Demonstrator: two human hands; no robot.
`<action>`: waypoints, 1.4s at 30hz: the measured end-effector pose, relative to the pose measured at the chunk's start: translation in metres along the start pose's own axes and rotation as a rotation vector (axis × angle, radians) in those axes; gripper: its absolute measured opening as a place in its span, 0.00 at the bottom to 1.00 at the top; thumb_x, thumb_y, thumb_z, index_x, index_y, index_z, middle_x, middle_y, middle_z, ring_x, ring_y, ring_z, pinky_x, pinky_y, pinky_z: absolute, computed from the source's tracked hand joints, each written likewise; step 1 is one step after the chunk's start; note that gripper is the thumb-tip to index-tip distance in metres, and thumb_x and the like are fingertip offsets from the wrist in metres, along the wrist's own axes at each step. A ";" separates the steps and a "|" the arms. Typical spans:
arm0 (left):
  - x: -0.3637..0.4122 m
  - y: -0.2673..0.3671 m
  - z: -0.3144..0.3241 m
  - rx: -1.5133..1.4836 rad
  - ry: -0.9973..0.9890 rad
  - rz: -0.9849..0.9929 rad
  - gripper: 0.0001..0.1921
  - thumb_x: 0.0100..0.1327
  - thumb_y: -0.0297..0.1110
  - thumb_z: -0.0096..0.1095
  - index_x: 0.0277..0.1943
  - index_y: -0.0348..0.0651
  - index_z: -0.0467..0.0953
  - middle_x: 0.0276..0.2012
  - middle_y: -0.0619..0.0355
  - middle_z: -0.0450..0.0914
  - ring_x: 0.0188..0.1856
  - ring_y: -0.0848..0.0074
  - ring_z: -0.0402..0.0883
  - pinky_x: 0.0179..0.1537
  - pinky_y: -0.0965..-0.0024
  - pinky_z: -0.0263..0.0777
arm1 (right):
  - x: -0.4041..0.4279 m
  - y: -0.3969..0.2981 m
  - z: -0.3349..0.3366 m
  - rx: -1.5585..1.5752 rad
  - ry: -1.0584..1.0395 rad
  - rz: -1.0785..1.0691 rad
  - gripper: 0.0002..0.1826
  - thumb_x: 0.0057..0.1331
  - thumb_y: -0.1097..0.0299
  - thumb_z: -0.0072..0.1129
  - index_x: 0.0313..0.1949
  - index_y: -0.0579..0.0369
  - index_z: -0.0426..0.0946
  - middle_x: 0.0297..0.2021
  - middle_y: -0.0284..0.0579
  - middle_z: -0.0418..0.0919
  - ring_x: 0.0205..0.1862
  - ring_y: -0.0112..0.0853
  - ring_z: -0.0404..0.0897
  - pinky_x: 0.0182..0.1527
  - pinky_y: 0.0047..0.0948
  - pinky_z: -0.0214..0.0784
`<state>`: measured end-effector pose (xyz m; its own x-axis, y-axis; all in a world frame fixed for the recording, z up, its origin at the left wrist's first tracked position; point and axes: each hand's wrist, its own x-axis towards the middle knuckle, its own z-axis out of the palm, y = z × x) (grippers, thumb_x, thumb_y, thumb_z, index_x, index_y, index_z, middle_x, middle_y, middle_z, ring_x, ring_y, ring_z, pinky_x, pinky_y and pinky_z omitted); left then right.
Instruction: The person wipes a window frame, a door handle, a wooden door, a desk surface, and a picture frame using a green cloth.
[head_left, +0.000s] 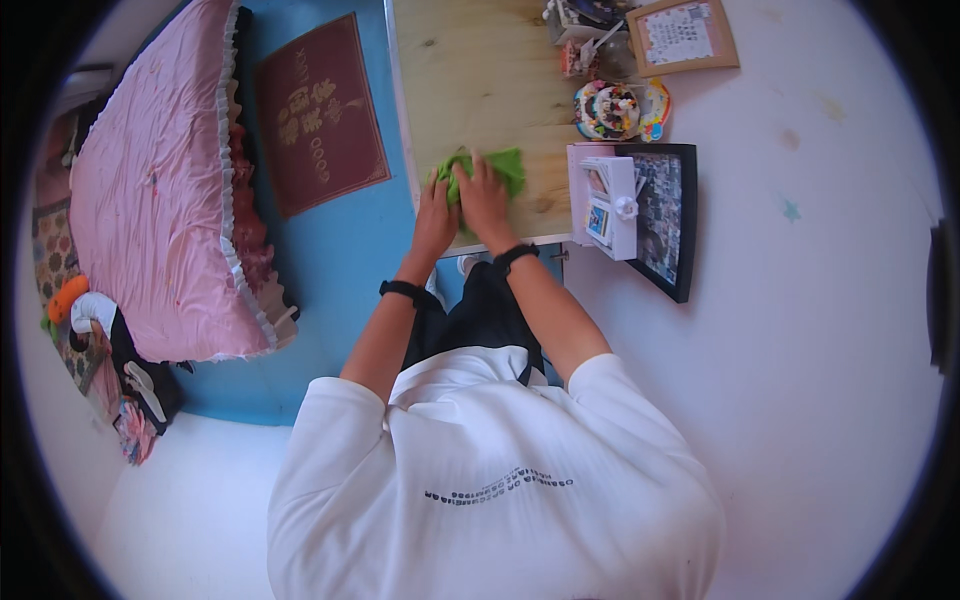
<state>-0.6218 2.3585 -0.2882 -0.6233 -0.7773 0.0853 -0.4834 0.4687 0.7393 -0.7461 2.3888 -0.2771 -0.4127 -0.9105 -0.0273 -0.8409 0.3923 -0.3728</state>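
A bright green cloth (510, 165) lies partly bunched on a wooden tabletop (487, 82), close to the near end. My left hand (436, 214) grips its bunched left part, near the table's left edge. Just to the right, my right hand (482, 196) presses down on the same cloth with the fingers bent over it. Some of the cloth is hidden beneath both hands, and its right corner spreads out past my right fingers. A black band circles each wrist.
Along the table's right side stand a pink-and-white box with cards (611, 202), a black picture frame (667, 217), a decorated toy cake (606, 109) and a wooden frame (682, 37). Left are a dark red mat (326, 112) on blue floor and a bed with pink cover (165, 187).
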 end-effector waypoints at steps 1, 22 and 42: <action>0.014 -0.004 -0.002 0.004 -0.012 -0.018 0.20 0.67 0.32 0.56 0.58 0.30 0.68 0.62 0.27 0.64 0.64 0.35 0.62 0.65 0.50 0.63 | 0.012 -0.001 -0.002 -0.119 0.054 0.043 0.18 0.64 0.67 0.53 0.55 0.45 0.75 0.60 0.52 0.68 0.63 0.49 0.67 0.56 0.56 0.67; -0.066 0.014 -0.045 0.091 -1.034 0.245 0.54 0.64 0.73 0.42 0.57 0.09 0.62 0.67 0.15 0.47 0.73 0.34 0.46 0.73 0.49 0.48 | -0.123 -0.009 -0.034 -0.125 -0.467 0.213 0.37 0.51 0.73 0.65 0.63 0.44 0.67 0.54 0.62 0.66 0.54 0.58 0.69 0.55 0.50 0.68; 0.063 -0.075 -0.051 0.303 -0.658 0.460 0.19 0.57 0.35 0.58 0.48 0.32 0.79 0.64 0.34 0.69 0.68 0.51 0.67 0.67 0.56 0.60 | -0.004 -0.045 0.053 0.224 -0.131 0.655 0.42 0.53 0.68 0.66 0.66 0.65 0.58 0.58 0.76 0.62 0.60 0.66 0.65 0.62 0.49 0.62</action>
<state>-0.5931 2.2531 -0.3048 -0.9820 -0.1248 -0.1415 -0.1803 0.8423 0.5079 -0.6882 2.3676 -0.3099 -0.7523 -0.5100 -0.4172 -0.3359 0.8416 -0.4230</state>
